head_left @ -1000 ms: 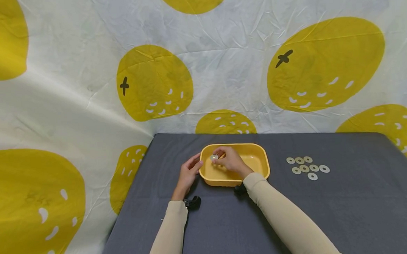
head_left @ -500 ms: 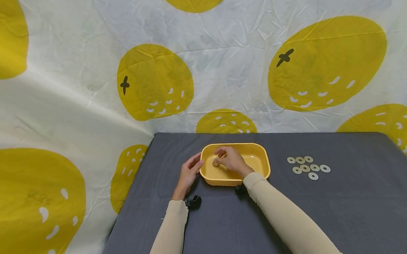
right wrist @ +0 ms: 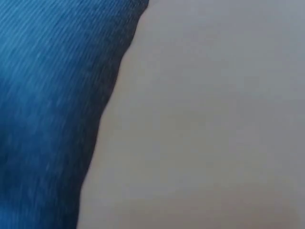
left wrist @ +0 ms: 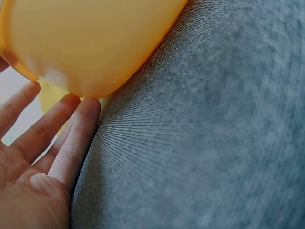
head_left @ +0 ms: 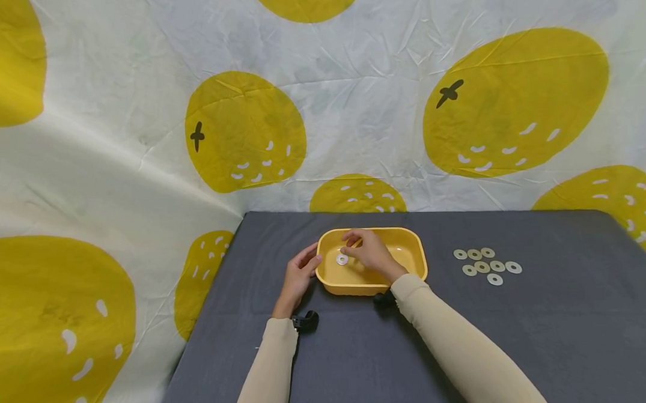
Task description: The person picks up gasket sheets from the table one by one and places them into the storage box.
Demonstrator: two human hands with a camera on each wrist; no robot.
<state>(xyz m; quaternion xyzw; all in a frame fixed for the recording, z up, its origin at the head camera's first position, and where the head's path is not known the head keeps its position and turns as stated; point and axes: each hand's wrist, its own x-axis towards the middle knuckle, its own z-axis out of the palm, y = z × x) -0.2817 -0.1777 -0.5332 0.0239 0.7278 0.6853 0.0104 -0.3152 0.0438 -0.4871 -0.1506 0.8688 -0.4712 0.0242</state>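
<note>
Yellow and plastic by its look, the tray [head_left: 354, 290] is probably light, fairly stiff and liable to slide, so its rim or a side wall is the sensible place to take hold. The left hand [head_left: 299, 271] touches its left end with straight, relaxed fingers. Inside, towards that end, is 1 pale ring [head_left: 339, 260], just at the fingertips of the right hand [head_left: 373, 256]. Those fingers are bent, but I cannot tell whether the grip pinches the ring or is released; the right wrist view is too blurred to help.

The ring looks thin, rigid and light, and probably slippery when flat; pinching its outer edge between 2 fingertips should work best. 8 more rings [head_left: 477, 267] lie flat to the right. Grey cloth leaves room between them and the tray, and more in front, across the worktop [head_left: 357, 356]. The tray's low walls are the main edge to lift over.
</note>
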